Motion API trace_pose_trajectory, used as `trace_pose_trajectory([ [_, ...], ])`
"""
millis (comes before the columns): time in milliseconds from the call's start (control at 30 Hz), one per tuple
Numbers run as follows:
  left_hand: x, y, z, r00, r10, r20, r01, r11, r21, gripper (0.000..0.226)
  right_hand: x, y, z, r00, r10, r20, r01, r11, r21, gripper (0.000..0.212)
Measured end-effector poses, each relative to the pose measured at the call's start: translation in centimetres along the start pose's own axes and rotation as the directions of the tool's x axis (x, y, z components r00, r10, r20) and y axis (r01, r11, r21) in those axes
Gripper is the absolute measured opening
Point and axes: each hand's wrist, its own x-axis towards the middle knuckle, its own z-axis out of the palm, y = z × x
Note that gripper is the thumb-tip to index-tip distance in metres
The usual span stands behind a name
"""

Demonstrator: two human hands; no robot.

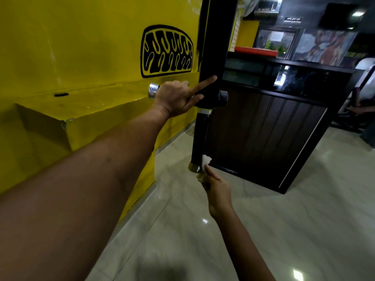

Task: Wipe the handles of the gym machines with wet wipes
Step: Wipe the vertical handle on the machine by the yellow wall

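While the left hand (178,98) steadies the bar up top — fingers curled round a horizontal grip, index finger straight against the black post — wiping goes on lower down. Pinched in the right hand (216,191): a white wipe (206,160), pressed to the bottom of the black handle (199,138), just above its chrome end cap (194,167). Hangs near-vertical, this handle, long axis running from a chrome collar (205,111) under the left hand down to the cap. Sits directly above the right hand, so probably a stroke straight up along the axis from here, toward the left hand. Right hand nearer the uncleaned length; left better kept as anchor. Behind, a yellow wall (81,47) and a dark cabinet (263,128) on a pale tiled floor (284,220). How much is already wiped — cannot tell.
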Motion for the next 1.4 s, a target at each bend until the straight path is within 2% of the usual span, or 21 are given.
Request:
trace_pose_trajectory([
  [33, 0.0, 0.0, 0.0, 1.000, 0.002, 0.001, -0.002, 1.000, 0.002, 0.051, -0.3, 0.6, 0.1, 0.983, -0.186, -0.004, 0.180, 0.959, -0.219, 0.035],
  [67, 0.0, 0.0, 0.0, 1.000, 0.003, 0.000, -0.003, 1.000, 0.003, 0.051, -0.5, 1.3, 0.1, 0.919, -0.393, 0.039, 0.370, 0.821, -0.434, 0.036],
  [100, 0.0, 0.0, 0.0, 1.000, 0.002, -0.002, -0.002, 1.000, 0.004, 0.051, -0.7, 2.1, 0.1, 0.819, -0.558, 0.135, 0.518, 0.616, -0.593, 0.039],
  [133, -0.1, -0.1, -0.1, 1.000, 0.000, -0.004, 0.000, 1.000, 0.005, 0.051, -0.5, 2.9, 0.0, 0.718, -0.653, 0.241, 0.611, 0.426, -0.667, 0.043],
  [167, -0.1, -0.1, -0.1, 1.000, -0.001, -0.006, 0.001, 1.000, 0.006, 0.051, -0.2, 3.4, -0.2, 0.658, -0.685, 0.312, 0.655, 0.315, -0.687, 0.045],
  [200, -0.1, -0.2, -0.1, 1.000, 0.001, -0.004, -0.001, 1.000, 0.004, 0.051, 0.0, 3.6, -0.2, 0.638, -0.696, 0.330, 0.668, 0.288, -0.686, 0.045],
  [267, -0.1, -0.2, -0.1, 1.000, 0.003, 0.002, -0.003, 1.000, 0.007, 0.051, 0.0, 3.6, 0.2, 0.635, -0.714, 0.295, 0.663, 0.309, -0.682, 0.042],
  [400, 0.0, -0.1, 0.0, 1.000, 0.009, -0.002, -0.009, 1.000, 0.008, 0.051, 0.0, 3.8, 0.9, 0.574, -0.749, 0.332, 0.694, 0.230, -0.682, 0.041],
  [467, 0.0, -0.2, 0.0, 1.000, 0.008, -0.005, -0.007, 1.000, 0.007, 0.051, 0.2, 3.4, 1.0, 0.627, -0.745, 0.229, 0.668, 0.362, -0.650, 0.037],
  [533, -0.1, -0.3, 0.1, 1.000, 0.004, -0.016, -0.004, 1.000, 0.015, 0.051, 0.2, 2.8, 1.3, 0.749, -0.657, 0.081, 0.578, 0.589, -0.566, 0.031],
  [567, 0.0, -0.2, 0.1, 1.000, 0.003, -0.014, -0.003, 1.000, 0.012, 0.051, 0.2, 2.6, 1.4, 0.783, -0.620, 0.050, 0.546, 0.647, -0.532, 0.030],
  [667, 0.0, -0.1, 0.0, 1.000, -0.001, -0.009, 0.001, 1.000, -0.001, 0.052, 0.4, 2.7, 1.5, 0.821, -0.571, 0.001, 0.511, 0.734, -0.447, 0.029],
  [733, 0.0, -0.2, 0.1, 1.000, 0.002, -0.015, -0.002, 1.000, 0.007, 0.052, 0.5, 2.6, 1.6, 0.819, -0.574, -0.005, 0.510, 0.733, -0.449, 0.029],
  [800, 0.0, -0.2, 0.0, 1.000, 0.005, -0.014, -0.005, 1.000, 0.012, 0.051, 0.5, 2.8, 1.6, 0.766, -0.643, 0.016, 0.548, 0.641, -0.538, 0.029],
  [900, 0.0, -0.2, 0.0, 1.000, 0.008, -0.011, -0.008, 1.000, 0.014, 0.051, 0.5, 4.1, 0.5, 0.590, -0.753, 0.292, 0.696, 0.291, -0.656, 0.034],
  [967, 0.0, -0.2, 0.1, 1.000, 0.014, -0.018, -0.014, 1.000, 0.012, 0.051, 0.5, 4.1, -0.6, 0.525, -0.719, 0.455, 0.740, 0.121, -0.662, 0.041],
  [1033, 0.0, -0.3, 0.1, 1.000, 0.018, -0.023, -0.017, 1.000, 0.016, 0.051, 0.9, 3.3, -1.0, 0.459, -0.704, 0.541, 0.752, -0.016, -0.659, 0.043],
  [1100, 0.1, -0.3, 0.0, 1.000, 0.020, -0.024, -0.020, 1.000, 0.023, 0.050, 1.6, 2.4, -0.8, 0.423, -0.700, 0.576, 0.750, -0.085, -0.655, 0.038],
  [1233, 0.0, -0.3, 0.3, 0.999, 0.021, -0.026, -0.020, 0.999, 0.025, 0.050, 1.8, 3.0, -0.8, 0.402, -0.669, 0.625, 0.765, -0.130, -0.631, 0.028],
  [1333, -0.1, -0.2, 0.3, 0.999, 0.010, -0.036, -0.009, 1.000, 0.026, 0.050, 1.9, 2.8, -1.6, 0.359, -0.612, 0.704, 0.797, -0.191, -0.572, 0.033],
  [1400, 0.0, -0.2, 0.2, 0.999, 0.004, -0.036, -0.003, 1.000, 0.018, 0.051, 2.4, 1.4, -1.5, 0.317, -0.612, 0.725, 0.791, -0.251, -0.557, 0.025],
])
